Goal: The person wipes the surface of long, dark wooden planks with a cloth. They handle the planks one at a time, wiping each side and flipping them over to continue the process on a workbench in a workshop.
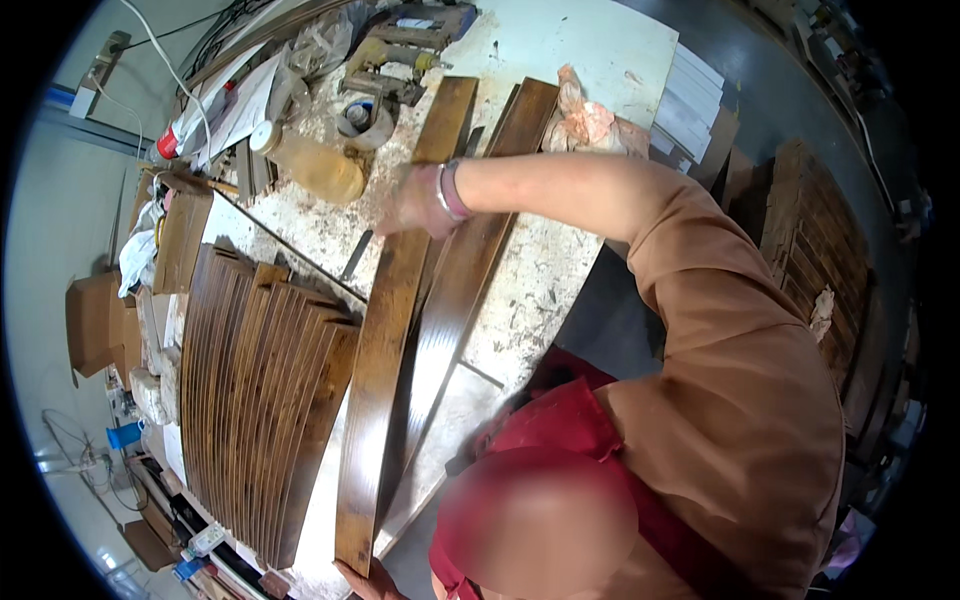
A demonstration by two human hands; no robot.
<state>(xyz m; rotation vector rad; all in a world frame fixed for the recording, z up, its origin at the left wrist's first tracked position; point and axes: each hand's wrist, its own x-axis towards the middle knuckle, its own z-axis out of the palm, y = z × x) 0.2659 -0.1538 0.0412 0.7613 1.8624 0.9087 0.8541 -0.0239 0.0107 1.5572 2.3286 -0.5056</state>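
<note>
Two long, glossy dark-brown wooden boards lie side by side on the worktable. The left board [378, 345] runs from the far part of the table to its near edge, where my left hand [372, 582] grips its end, partly cut off by the picture's lower edge. My right arm reaches across both boards from the right. My right hand [408, 203], with a bracelet at the wrist, is over the left board's far half; motion smears its fingers. A thin dark strip [356, 256] lies just beside that hand. The right board [480, 265] passes under my right forearm.
A stack of brown slats [265, 390] stands at the left. Beyond my right hand are a bottle of yellowish liquid [312, 165], a tub [364, 122] and a drill-like power tool [385, 72]. A crumpled cloth [590, 125] lies at the far right, and slatted wood [815, 245] rests beyond the table.
</note>
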